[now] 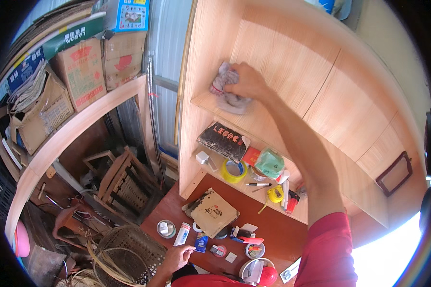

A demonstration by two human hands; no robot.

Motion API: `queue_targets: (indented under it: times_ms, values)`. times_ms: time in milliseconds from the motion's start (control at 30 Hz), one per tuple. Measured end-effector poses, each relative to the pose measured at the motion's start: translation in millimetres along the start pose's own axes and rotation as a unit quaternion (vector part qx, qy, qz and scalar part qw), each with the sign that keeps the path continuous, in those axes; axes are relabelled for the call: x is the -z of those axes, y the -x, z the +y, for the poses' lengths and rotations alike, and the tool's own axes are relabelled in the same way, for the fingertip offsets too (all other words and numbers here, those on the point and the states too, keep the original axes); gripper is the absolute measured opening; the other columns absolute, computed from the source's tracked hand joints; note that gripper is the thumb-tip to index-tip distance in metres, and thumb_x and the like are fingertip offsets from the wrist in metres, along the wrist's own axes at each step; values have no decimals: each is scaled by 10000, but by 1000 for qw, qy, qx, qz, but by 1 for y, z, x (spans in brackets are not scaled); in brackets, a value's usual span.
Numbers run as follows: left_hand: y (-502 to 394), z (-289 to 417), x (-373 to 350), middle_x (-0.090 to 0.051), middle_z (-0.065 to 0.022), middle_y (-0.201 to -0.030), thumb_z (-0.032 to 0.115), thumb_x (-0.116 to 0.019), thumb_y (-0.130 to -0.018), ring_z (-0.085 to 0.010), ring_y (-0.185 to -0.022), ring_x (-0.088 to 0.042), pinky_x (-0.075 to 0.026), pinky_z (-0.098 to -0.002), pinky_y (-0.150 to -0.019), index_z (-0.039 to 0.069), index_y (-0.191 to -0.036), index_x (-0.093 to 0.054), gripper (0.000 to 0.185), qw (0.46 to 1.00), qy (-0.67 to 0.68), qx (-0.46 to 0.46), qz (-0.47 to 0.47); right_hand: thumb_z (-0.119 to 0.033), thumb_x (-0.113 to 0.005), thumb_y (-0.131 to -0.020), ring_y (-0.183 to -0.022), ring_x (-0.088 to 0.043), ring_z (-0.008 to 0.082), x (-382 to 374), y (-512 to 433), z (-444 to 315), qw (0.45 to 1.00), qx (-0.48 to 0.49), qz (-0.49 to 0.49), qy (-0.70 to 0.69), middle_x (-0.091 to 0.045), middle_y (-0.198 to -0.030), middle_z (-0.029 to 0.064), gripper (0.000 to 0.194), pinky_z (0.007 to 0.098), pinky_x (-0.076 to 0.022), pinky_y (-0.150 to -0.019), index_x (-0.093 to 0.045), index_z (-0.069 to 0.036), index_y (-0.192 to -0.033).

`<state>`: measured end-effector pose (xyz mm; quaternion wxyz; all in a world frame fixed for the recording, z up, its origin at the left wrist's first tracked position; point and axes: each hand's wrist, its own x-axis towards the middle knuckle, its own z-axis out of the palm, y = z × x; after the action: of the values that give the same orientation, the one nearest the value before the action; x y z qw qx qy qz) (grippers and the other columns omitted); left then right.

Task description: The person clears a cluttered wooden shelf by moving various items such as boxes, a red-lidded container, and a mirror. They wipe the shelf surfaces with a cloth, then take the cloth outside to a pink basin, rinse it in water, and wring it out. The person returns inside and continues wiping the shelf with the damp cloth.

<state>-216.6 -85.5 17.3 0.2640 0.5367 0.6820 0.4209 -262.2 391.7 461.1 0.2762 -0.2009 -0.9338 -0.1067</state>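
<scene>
My right hand (248,80) grips a crumpled greyish cloth (226,80) against the upper shelf of a light wooden shelf unit (273,53), near its left inner corner. Part of the cloth is blurred and lies on the shelf board. My left hand (177,259) is low, over the near edge of a reddish-brown tabletop (273,233), close to a white tube (182,234) and a small blue packet (201,243). It seems to hold nothing; its fingers are loosely bent.
The lower shelf holds a worn black book (223,141), yellow tape roll (234,171), green plastic bag (269,163) and yellow tape measure (275,193). An old book (213,211) lies on the table. A woven basket (129,251) and cardboard boxes (80,73) are at left.
</scene>
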Motion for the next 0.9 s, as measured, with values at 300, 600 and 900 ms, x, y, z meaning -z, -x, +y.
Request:
queue_targets:
  times_ms: [300, 600, 900]
  values:
    - [30, -6, 6, -813, -152, -1050, 159, -665, -1032, -351, -968, -788, -617, -460, -843, 52, -1204, -747, 219, 998, -12, 41, -48, -322, -884, -798, -1033, -748, 261, 61, -48, -19, 821, -224, 257, -458, -772, -1135, 209, 637, 402, -610, -844, -708, 55, -1281]
    - [49, -5, 20, -806, -172, -984, 119, -680, -1019, -334, -891, -784, -614, -437, -778, 25, -1185, -767, 210, 996, 11, 36, 76, -208, -815, -860, -1208, -663, 305, 51, -124, -30, 647, -178, 415, -614, -692, -1322, 156, 671, 483, -557, -1013, -548, 3, -1438]
    - [22, 1, 32, -817, -156, -1030, 120, -673, -1021, -329, -962, -796, -623, -426, -837, 45, -1187, -768, 205, 998, -27, 50, -41, -70, -739, -794, -1099, -670, 296, 63, -16, -126, 854, 196, 418, -237, -674, -1220, 189, 571, 441, -570, -943, -585, 37, -1333]
